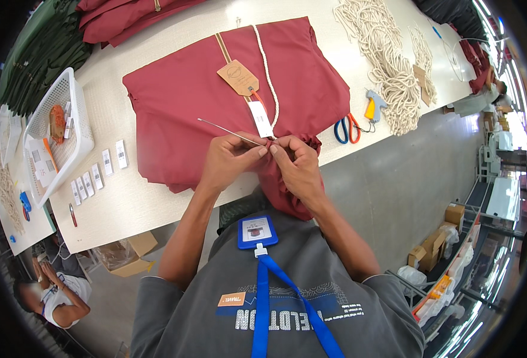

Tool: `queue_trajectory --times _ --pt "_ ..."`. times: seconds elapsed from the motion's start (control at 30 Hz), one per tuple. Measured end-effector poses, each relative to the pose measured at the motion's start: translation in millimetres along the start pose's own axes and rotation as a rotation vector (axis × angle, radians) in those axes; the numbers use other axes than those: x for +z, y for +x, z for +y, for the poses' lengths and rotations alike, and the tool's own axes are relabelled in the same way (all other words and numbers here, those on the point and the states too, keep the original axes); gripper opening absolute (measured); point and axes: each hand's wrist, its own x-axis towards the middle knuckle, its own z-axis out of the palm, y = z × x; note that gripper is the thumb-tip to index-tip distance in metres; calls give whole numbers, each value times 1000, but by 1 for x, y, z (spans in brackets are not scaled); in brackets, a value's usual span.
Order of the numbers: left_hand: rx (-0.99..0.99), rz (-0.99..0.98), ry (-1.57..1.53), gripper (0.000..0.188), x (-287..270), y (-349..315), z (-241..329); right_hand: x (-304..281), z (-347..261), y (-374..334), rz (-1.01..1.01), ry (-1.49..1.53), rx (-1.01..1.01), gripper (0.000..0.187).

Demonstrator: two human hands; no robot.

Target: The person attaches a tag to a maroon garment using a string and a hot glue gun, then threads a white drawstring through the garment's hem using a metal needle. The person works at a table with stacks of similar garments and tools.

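Observation:
A dark red garment (pixel 180 107) lies over the table in front of me, and a bunched part of it hangs off the near edge. My left hand (pixel 229 160) is closed in a pinch at that bunched cloth, with a thin metal rod (pixel 218 127) sticking out to the upper left. Close beside it, my right hand (pixel 299 170) pinches the gathered fabric. A white cord (pixel 264 62) runs down the garment to my fingertips; its end is hidden there. A brown paper hang tag (pixel 238 77) and a white label (pixel 260 119) lie just above my hands.
Right of the garment are scissors (pixel 352 128), a tagging gun (pixel 374 106) and heaped white cords (pixel 389 77). On the left stand a white plastic basket (pixel 84 128), several small white labels (pixel 121 154) and folded dark green garments (pixel 42 59). Another person (pixel 66 298) sits at lower left.

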Motion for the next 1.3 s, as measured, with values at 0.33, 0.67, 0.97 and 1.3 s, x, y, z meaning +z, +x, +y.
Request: queue_trajectory --times 0.33,0.67,0.97,1.3 --pt "35 86 31 13 -3 0 -6 -3 -4 -1 -98 48 29 16" --pt "2 28 -3 16 -5 -3 -10 14 1 -5 80 -89 -247 7" --pt "-85 -63 2 22 -22 -1 -7 17 -5 -6 49 -120 -259 9" --pt "70 -22 57 19 -15 4 -9 5 -4 3 -31 144 -10 12"
